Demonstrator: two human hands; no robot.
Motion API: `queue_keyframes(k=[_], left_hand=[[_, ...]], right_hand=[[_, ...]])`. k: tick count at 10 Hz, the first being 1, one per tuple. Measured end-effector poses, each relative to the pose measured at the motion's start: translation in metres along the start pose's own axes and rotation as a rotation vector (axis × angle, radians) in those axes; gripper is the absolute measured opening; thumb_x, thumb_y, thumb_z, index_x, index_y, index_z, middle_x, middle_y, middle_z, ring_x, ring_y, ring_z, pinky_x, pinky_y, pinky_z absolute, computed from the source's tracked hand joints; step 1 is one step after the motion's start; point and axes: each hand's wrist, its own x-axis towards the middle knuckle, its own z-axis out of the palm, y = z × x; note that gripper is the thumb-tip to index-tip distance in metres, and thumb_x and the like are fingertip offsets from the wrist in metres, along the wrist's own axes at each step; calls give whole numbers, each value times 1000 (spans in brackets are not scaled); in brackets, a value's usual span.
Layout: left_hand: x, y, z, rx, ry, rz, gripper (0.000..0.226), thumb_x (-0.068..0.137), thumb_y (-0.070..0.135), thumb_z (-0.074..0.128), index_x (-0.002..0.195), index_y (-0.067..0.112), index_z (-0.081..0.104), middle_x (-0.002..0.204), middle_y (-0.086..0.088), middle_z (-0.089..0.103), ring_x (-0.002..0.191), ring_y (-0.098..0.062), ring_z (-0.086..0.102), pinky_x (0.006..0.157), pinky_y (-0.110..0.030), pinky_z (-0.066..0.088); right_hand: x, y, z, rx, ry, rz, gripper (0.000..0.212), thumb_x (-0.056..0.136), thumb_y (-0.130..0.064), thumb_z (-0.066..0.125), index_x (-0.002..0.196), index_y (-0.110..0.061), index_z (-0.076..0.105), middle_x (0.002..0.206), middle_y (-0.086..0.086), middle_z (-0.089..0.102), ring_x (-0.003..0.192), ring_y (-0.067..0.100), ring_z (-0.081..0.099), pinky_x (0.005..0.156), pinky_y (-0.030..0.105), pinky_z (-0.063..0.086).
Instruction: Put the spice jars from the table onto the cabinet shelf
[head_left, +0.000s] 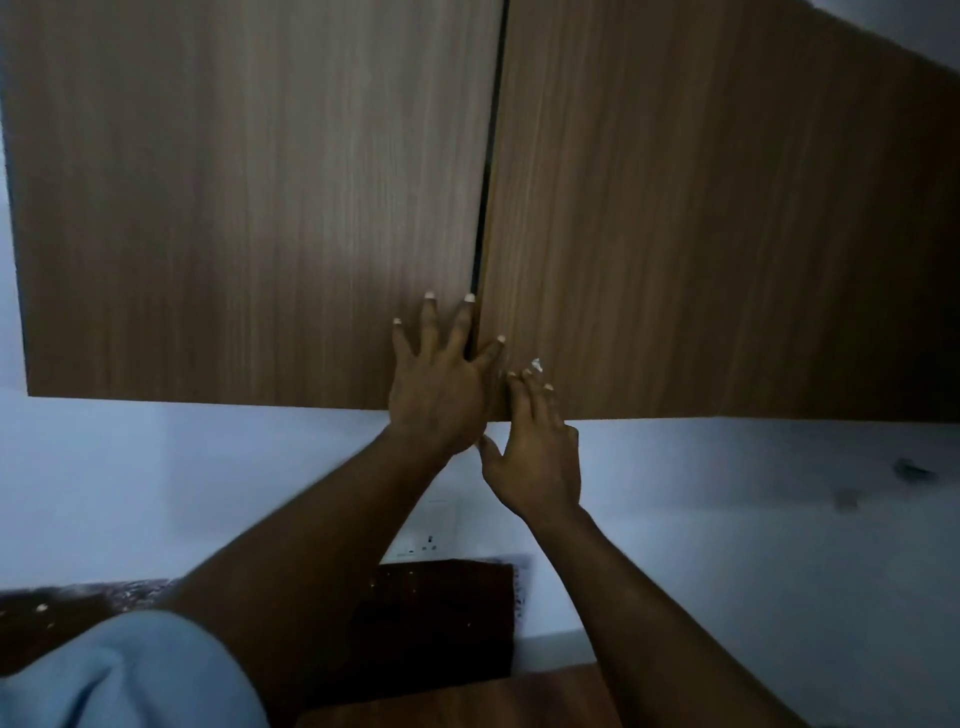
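Wall cabinet (363, 156) in the far upper field, above the table (457, 696): its left door (249, 208) and right door (727, 234) meet at a narrow dark gap, and the shelf behind them is hidden. The left hand (439, 395) lies open, fingers spread flat on the left door's lower right corner. The right hand (535, 457), also open and holding nothing, touches the right door's lower left corner with straight fingertips; a wall socket (421, 543) sits below.
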Motion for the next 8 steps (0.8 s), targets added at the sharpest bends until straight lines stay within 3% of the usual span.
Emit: queue_keyframes(k=[1, 3, 5, 8], left_hand=[[5, -16, 22, 109, -44, -26, 103, 82, 68, 61, 161, 40, 2, 164, -12, -30, 145, -53, -27, 113, -77, 7], [10, -25, 56, 172, 2, -35, 112, 81, 74, 57, 159, 38, -15, 161, -12, -37, 143, -52, -33, 115, -73, 6], [10, -27, 66, 175, -23, -41, 109, 83, 71, 57, 158, 38, -16, 161, -11, -38, 144, -51, -33, 116, -72, 6], [2, -13, 56, 139, -183, -75, 110, 84, 68, 59, 159, 37, -16, 162, -11, -35, 146, -49, -31, 115, -74, 6]], right_hand=[[16, 3, 17, -83, -118, -62, 85, 91, -59, 58, 159, -22, 24, 169, 0, 18, 155, 29, 16, 114, 52, 36], [23, 6, 47, -117, 8, -53, 81, 89, -63, 55, 154, -17, 39, 166, 2, 28, 153, 27, 24, 114, 46, 37], [25, 12, 60, -119, 20, -62, 79, 88, -63, 58, 152, -18, 43, 163, 2, 34, 151, 27, 30, 110, 47, 40], [30, 19, 18, -40, -240, -83, 84, 89, -67, 58, 156, -23, 34, 163, 0, 35, 150, 26, 31, 115, 50, 36]])
